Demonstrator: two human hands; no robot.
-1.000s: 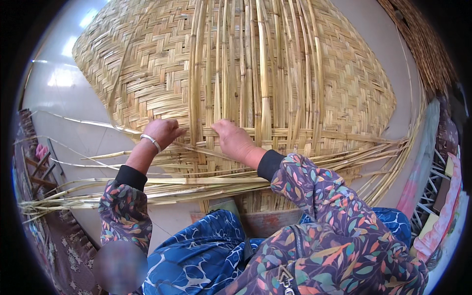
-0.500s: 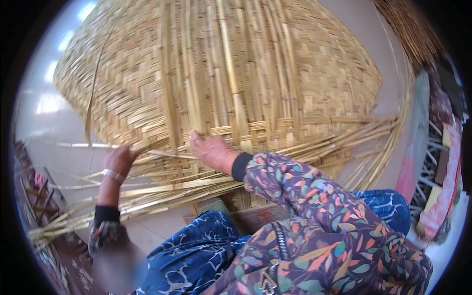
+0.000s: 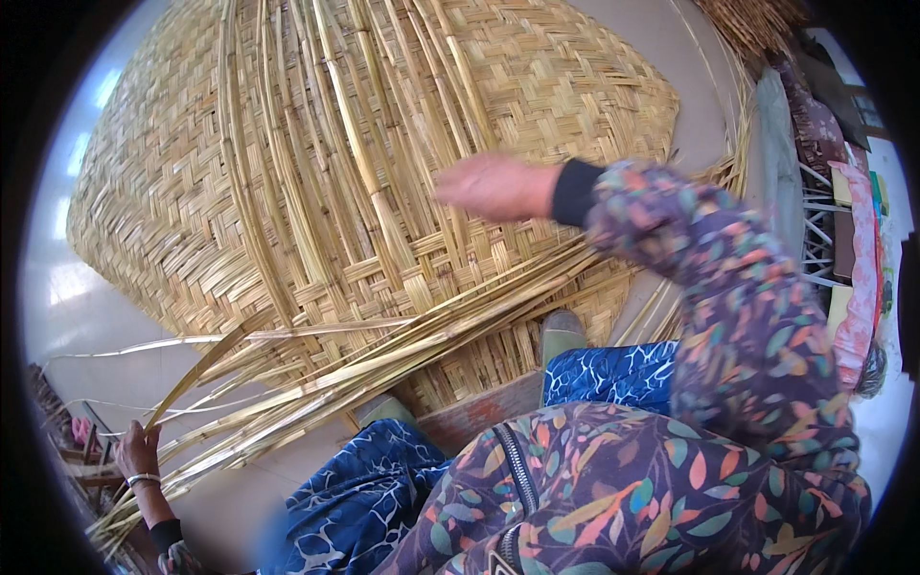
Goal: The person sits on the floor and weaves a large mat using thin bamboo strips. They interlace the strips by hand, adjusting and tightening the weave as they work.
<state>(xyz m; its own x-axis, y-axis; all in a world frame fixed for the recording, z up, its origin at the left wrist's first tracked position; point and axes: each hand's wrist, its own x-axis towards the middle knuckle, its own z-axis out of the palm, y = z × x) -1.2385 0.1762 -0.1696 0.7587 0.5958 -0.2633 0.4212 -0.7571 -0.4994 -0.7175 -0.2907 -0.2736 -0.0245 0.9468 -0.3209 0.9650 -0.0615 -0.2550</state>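
Observation:
A large mat [image 3: 565, 105] of flat yellow reed strips in a herringbone weave spreads before me. Long upright reed strips [image 3: 355, 144] lie over its middle and cross other strips at the near edge. At the lower left, my left hand [image 3: 140, 454] is closed round the end of a flat tan reed strip [image 3: 196, 369], which slants up to the mat's near left edge. My right hand [image 3: 498, 188] is above the right part of the upright strips, smeared by motion. Whether its fingers grip anything does not show.
A loose bundle of long reeds [image 3: 460, 326] runs across the mat's near edge. Below it are a reddish wooden board [image 3: 479, 412] and my shoes [image 3: 563, 335]. A metal rack [image 3: 817, 225] with cloths stands at the right; brown stalks [image 3: 752, 24] lie at the far right.
My left hand has pulled away to the lower left, drawing the strip out with it. My right hand has lifted off the weave and swung right and farther away. The view has shifted.

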